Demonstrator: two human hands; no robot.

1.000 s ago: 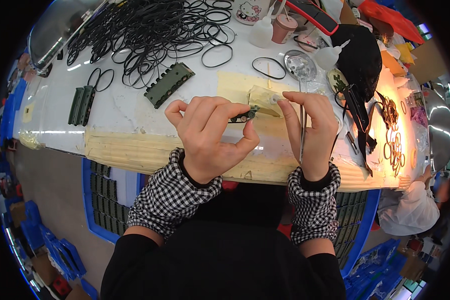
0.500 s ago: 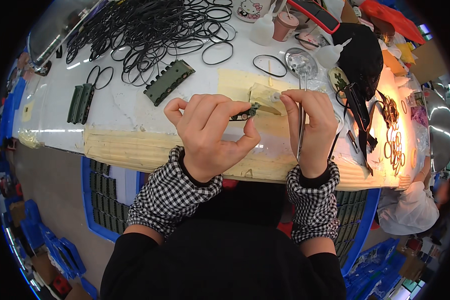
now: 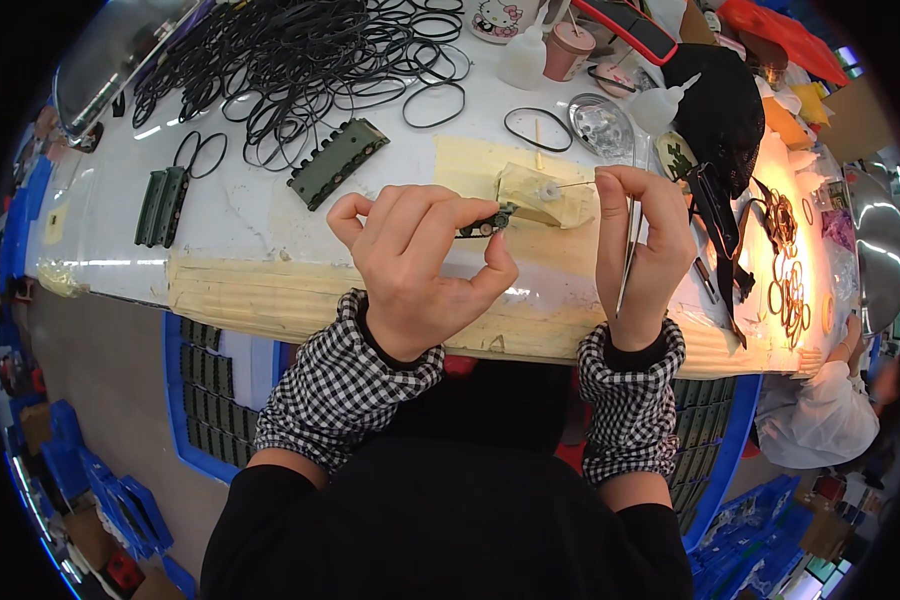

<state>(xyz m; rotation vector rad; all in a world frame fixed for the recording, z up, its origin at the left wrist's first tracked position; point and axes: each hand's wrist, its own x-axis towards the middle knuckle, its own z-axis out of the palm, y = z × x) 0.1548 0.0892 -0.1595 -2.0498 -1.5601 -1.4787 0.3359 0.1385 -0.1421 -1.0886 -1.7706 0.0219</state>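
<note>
My left hand (image 3: 425, 265) pinches a small dark green part with little wheels (image 3: 488, 222) between thumb and forefinger, above the table. To its right lies a block wrapped in yellowish tape (image 3: 568, 208), with a small pale lump on top. My right hand (image 3: 652, 245) pinches a thin needle-like rod (image 3: 576, 184), whose far end points at the lump; whether they touch I cannot tell. Metal tweezers (image 3: 629, 255) also sit in that hand, slanting down across the palm. Two larger green toothed-edge pieces, one tilted (image 3: 342, 163) and one upright (image 3: 161, 207), lie left of my hands.
A heap of black rubber loops (image 3: 290, 70) covers the table's far left. At the back right stand a squeeze bottle (image 3: 523, 62), a pink cup (image 3: 568, 52) and a metal dish (image 3: 601, 125). Blue trays (image 3: 180, 400) hold rows of green pieces below. Another person's sleeve (image 3: 820, 425) shows at right.
My right hand has moved right, away from the pale lump on the wrapped block, and the thin rod now shows. The tweezers moved along with it. My left hand has hardly moved.
</note>
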